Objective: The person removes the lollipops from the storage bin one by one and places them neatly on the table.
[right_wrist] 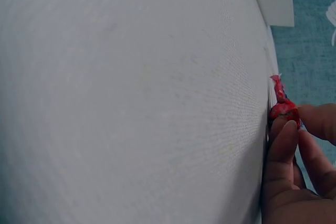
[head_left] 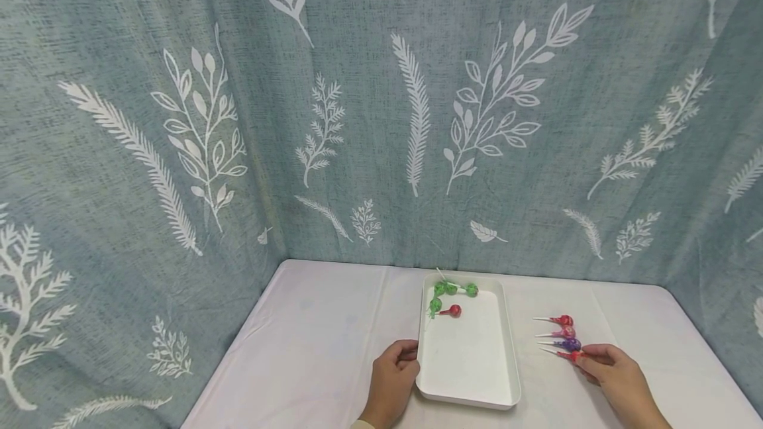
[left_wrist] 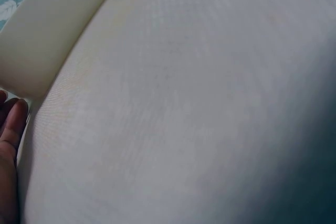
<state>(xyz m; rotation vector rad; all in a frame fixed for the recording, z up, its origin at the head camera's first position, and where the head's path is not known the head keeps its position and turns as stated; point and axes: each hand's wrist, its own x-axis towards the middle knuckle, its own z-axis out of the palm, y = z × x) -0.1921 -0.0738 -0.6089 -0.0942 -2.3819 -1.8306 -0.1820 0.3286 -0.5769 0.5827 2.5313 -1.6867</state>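
Observation:
My right hand [head_left: 614, 376] pinches the wrapped head of a red lollipop [head_left: 567, 355] at the near end of a short row. Its white stick points left, and the right wrist view shows the red wrapper [right_wrist: 284, 109] between thumb and fingers. Close behind it lie a purple lollipop [head_left: 572, 345], a pinkish-red lollipop [head_left: 567, 332] and another red lollipop [head_left: 565, 320]. My left hand [head_left: 393, 376] holds the left side of a white tray [head_left: 467, 376], fingers bent against its outer wall. Inside the tray's far left part lie several green lollipops [head_left: 471, 290] and one red lollipop [head_left: 456, 310].
A white cloth [head_left: 334, 323] covers the table under the tray and the row of lollipops. Blue-green curtains [head_left: 369, 118] with white leaf prints hang behind the table and along both sides.

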